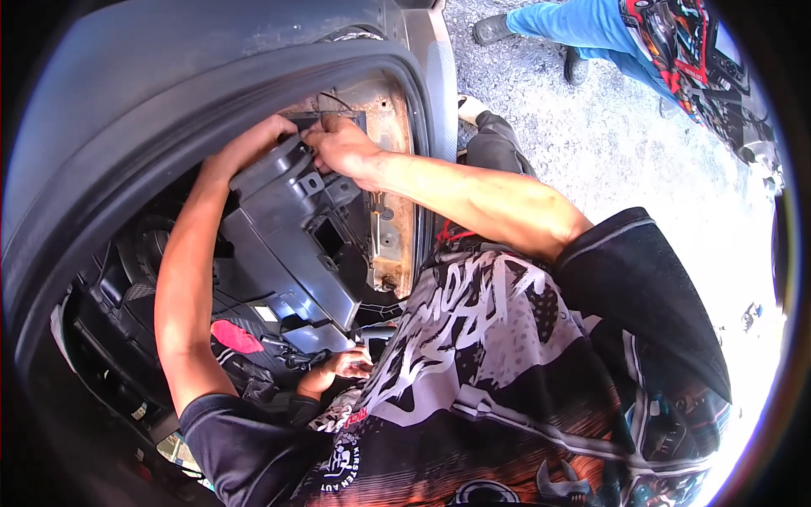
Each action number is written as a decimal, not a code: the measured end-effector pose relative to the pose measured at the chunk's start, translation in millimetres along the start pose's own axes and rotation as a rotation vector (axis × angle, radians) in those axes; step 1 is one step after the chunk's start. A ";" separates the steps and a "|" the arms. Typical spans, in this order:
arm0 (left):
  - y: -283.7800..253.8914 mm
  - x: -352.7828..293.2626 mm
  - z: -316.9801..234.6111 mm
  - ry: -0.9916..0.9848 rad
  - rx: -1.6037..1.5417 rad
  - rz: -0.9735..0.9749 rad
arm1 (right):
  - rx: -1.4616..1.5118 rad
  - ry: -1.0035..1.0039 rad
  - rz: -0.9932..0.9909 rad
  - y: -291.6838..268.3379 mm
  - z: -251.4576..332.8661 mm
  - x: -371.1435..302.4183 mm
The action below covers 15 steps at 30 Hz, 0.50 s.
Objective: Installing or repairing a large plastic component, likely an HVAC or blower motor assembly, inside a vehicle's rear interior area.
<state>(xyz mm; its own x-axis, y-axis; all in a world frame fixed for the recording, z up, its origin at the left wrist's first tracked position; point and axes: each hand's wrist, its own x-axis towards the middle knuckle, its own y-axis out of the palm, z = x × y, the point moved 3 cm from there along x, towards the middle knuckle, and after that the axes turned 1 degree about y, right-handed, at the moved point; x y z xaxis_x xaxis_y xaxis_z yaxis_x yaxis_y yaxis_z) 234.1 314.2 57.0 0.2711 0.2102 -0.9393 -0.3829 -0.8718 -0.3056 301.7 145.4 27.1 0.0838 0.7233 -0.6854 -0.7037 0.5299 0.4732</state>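
A large dark plastic housing (274, 224) with square openings and brackets stands tilted inside the vehicle's door opening. My left hand (274, 129) reaches round its far side, fingers curled at the top edge and partly hidden. At the same far end, my right hand (342, 150) is closed, thumb and fingers pinched together against the housing's upper corner. Whatever lies between those fingertips is too small to make out. The two hands nearly meet there. Beside them runs a bare, rust-stained metal pillar (390, 228).
A black rubber door seal (169, 127) arches round the opening. Another person's hand (348, 363) is at the housing's near end. A red cloth-like piece (236, 336) lies to the left. Outside, a person in jeans (583, 29) stands on rough paving.
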 end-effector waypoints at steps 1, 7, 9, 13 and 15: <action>-3.9 -4.6 -0.8 -0.001 -0.003 0.001 | -0.022 -0.095 0.046 -1.8 0.4 1.2; -7.0 -19.4 -8.0 -0.235 -0.340 -0.001 | 0.089 0.265 0.009 -48.4 -50.3 -34.2; -11.7 -8.4 34.1 0.016 -0.277 0.037 | 0.069 0.450 0.169 -32.0 -74.8 -55.0; -30.0 -42.9 13.8 0.306 -0.158 -0.401 | 0.124 0.315 0.179 -24.1 -81.9 -56.1; -21.5 -68.9 20.7 0.305 -0.254 -0.520 | 0.140 0.298 0.204 -23.2 -79.6 -54.2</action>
<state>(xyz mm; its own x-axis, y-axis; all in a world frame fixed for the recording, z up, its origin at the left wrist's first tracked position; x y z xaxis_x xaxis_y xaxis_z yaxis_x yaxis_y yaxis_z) 205.3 327.7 125.1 0.6174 0.5300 -0.5814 0.0762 -0.7758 -0.6264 257.4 58.6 9.3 -0.2710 0.6704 -0.6908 -0.5802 0.4589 0.6729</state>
